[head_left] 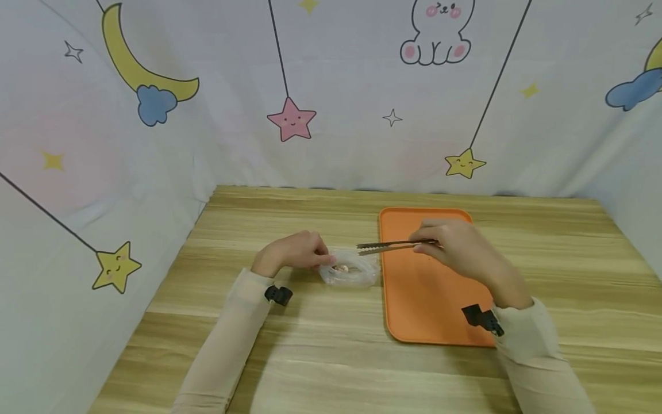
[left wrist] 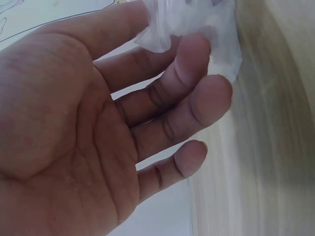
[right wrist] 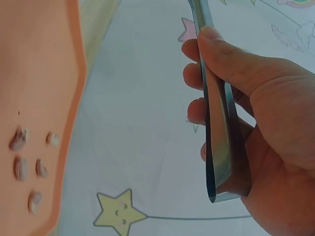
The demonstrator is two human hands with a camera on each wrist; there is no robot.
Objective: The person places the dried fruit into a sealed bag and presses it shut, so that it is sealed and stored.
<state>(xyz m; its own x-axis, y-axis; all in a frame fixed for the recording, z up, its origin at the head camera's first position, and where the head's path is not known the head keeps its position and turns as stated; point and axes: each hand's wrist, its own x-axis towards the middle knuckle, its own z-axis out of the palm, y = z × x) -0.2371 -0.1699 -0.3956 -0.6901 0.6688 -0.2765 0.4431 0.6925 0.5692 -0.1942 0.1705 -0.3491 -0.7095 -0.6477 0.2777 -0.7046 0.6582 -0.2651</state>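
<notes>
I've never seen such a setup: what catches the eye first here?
The bright orange tray stands out, right of centre on the wood-grain table. Over it, the right hand holds metal tongs. Left of the tray, the left hand pinches a clear plastic bag.

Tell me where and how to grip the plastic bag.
Best pinch the plastic bag at its left rim, coming from the left, as the left hand does: its mouth gapes upward and the tongs point from the right, so the opening should stay free.
</notes>
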